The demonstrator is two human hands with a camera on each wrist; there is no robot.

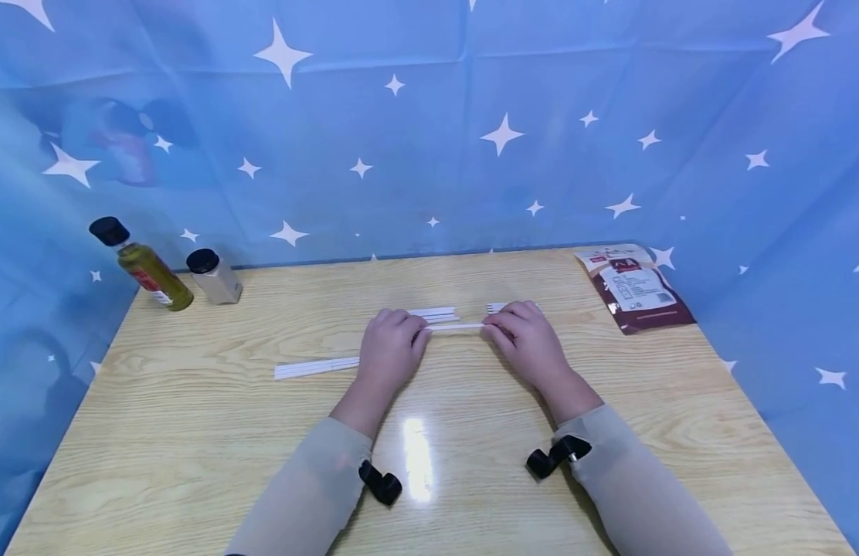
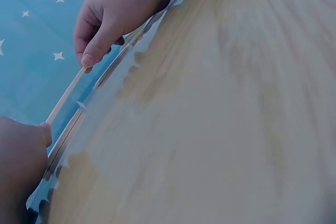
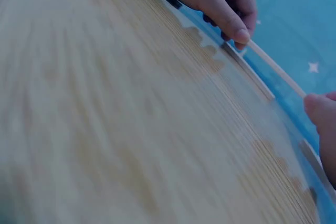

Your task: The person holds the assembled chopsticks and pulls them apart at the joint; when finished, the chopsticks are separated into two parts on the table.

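Note:
A thin white stick [image 1: 456, 327] spans the gap between both hands, just above the table. My left hand [image 1: 391, 346] pinches its left end between thumb and fingers. The other end is pinched by my right hand [image 1: 530, 344]. In the left wrist view the stick [image 2: 65, 97] runs straight, with no visible bend. Several more white sticks [image 1: 432, 311] lie on the table behind the held one. A short stretch of white sticks [image 1: 497, 307] shows behind the right hand, which partly hides them. White sticks [image 1: 314, 368] also lie left of the left hand, their right ends hidden by it.
On the wooden table [image 1: 193, 432], an oil bottle [image 1: 151, 270] with a black cap and a black-lidded jar [image 1: 215, 276] stand at the back left. A brown and white pouch [image 1: 636, 289] lies at the back right. A blue starry cloth [image 1: 429, 139] hangs behind.

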